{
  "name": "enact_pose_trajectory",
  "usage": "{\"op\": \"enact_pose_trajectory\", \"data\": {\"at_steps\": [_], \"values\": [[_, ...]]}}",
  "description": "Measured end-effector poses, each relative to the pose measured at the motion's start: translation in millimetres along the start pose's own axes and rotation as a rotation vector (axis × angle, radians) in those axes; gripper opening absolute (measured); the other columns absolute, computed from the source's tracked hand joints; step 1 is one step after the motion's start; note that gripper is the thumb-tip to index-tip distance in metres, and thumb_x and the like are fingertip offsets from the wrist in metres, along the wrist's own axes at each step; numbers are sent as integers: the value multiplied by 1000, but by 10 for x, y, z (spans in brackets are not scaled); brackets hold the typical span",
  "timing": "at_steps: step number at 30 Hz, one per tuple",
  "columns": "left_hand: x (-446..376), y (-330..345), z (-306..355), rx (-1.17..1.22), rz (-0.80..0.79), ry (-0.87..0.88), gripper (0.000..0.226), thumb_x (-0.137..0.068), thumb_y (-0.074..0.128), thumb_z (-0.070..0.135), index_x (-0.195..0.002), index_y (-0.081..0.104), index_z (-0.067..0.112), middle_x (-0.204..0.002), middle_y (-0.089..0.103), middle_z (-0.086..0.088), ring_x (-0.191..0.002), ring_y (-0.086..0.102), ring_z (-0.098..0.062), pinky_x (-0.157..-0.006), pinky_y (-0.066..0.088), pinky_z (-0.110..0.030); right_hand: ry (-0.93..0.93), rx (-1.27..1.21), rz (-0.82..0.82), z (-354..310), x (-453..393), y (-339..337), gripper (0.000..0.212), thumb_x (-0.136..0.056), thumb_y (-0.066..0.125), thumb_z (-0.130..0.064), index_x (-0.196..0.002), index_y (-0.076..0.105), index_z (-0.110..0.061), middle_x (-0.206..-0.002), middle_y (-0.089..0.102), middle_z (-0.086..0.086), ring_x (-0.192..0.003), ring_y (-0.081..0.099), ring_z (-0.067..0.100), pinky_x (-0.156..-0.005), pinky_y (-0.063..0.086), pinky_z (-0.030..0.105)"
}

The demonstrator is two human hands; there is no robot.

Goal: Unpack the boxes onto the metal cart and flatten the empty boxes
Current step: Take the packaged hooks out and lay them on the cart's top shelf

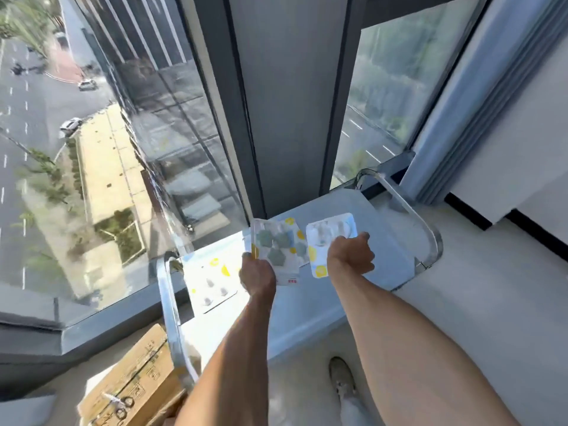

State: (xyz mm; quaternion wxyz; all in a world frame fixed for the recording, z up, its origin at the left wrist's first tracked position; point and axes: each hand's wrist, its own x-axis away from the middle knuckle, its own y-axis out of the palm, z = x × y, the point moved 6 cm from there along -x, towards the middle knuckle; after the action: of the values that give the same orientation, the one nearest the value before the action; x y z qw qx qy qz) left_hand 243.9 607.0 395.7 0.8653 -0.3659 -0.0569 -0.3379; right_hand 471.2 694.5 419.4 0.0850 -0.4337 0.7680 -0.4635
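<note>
The metal cart (381, 241) stands by the window, its flat top pale and its tube handles at both ends. My left hand (256, 276) grips a blister pack with grey-green hexagon pieces (278, 245) just above the cart top. My right hand (350, 255) holds a second pack with white pieces (327, 238) beside it, to the right. A third pack with small grey pieces and yellow dots (212, 287) lies flat on the cart's left part. A brown cardboard box (135, 382) sits on the floor at the lower left, scissors (118, 404) on its lid.
Floor-to-ceiling glass (92, 149) and a dark window post (289, 103) rise right behind the cart. The cart's left handle (172, 309) stands between the box and my left arm. My shoe (341, 379) is on the pale floor under the cart edge. A white wall (522, 149) is at the right.
</note>
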Motion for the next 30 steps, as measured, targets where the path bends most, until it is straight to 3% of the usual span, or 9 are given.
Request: {"op": "enact_pose_trajectory", "data": {"at_steps": [6, 11, 15, 19, 22, 26, 30], "values": [[-142, 1557, 383, -19, -27, -82, 12, -81, 41, -4, -82, 45, 8, -80, 51, -14, -83, 55, -36, -66, 33, -33, -105, 184, 1, -31, -1483, 285, 34, -83, 50, -13, -116, 52, -10, -104, 66, 16, -102, 55, 35, -81, 37, 40], [-436, 2221, 478, -59, 26, -124, 10, -82, 42, -4, -81, 45, 5, -77, 51, -14, -83, 56, -38, -65, 33, -35, -191, 238, -28, -144, -2120, 659, 35, -80, 51, -10, -115, 54, -8, -104, 66, 16, -99, 57, 35, -79, 39, 40], [-610, 2386, 412, -135, 63, -192, 6, -86, 43, -1, -88, 47, 3, -93, 60, -25, -92, 57, -41, -71, 35, -38, -191, 261, -79, -213, -2367, 1015, 33, -80, 50, -10, -114, 53, -9, -103, 66, 15, -101, 56, 34, -80, 39, 39], [-689, 2359, 360, -421, 74, -232, 18, -89, 47, 12, -102, 57, 5, -107, 58, -16, -98, 59, -35, -75, 42, -37, -190, 284, -120, -246, -2493, 1248, 34, -83, 51, -11, -117, 53, -7, -107, 64, 15, -103, 56, 35, -82, 41, 41], [-736, 2400, 272, -536, 39, -221, 22, -88, 49, 17, -103, 61, 6, -107, 59, -14, -98, 60, -34, -76, 44, -37, -170, 286, -136, -224, -2565, 1358, 32, -84, 52, -13, -115, 52, -6, -112, 62, 16, -106, 55, 36, -83, 42, 42], [-744, 2462, 242, -591, -6, -220, 19, -86, 53, 21, -96, 63, 9, -100, 63, -11, -92, 62, -31, -79, 49, -37, -92, 334, -190, -161, -2595, 1492, 43, -84, 55, -17, -126, 46, -8, -125, 53, 18, -115, 48, 36, -87, 39, 42], [-768, 2476, 278, -645, -21, -177, 17, -84, 56, 28, -91, 60, 13, -97, 60, -8, -90, 61, -29, -71, 40, -34, -119, 373, -185, -158, -2521, 1558, 46, -83, 56, -17, -127, 47, -6, -128, 48, 19, -117, 44, 37, -95, 34, 43]]}}
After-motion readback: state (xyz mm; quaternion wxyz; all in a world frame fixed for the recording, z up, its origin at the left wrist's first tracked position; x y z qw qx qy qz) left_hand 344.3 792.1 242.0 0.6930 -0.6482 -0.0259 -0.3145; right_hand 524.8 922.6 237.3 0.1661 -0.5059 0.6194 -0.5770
